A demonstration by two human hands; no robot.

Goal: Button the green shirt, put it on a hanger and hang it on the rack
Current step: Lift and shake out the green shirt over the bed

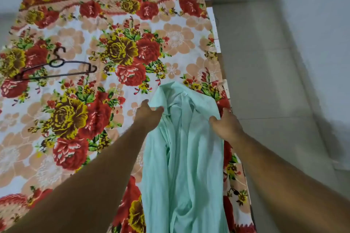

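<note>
Lying along the bed's (pixel 170 43) near right edge, collar far, the green shirt (pixel 181 157) is gripped at its shoulders, left hand (pixel 149 114) and right hand (pixel 225 126) each curled on fabric; the black hanger (pixel 55 68) rests far left.

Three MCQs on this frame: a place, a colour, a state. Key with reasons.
1. The hanger lies: A) on the bedsheet, left of the shirt; B) inside the shirt; C) on the floor.
2. Hanger colour: A) white; B) green; C) black.
3. The shirt is: A) on a rack; B) lying on the bedsheet, held by both hands; C) folded small.
Key: A, it rests on the bedsheet apart from the shirt; C, its frame is black; B, the left hand and right hand grip its shoulders.
</note>
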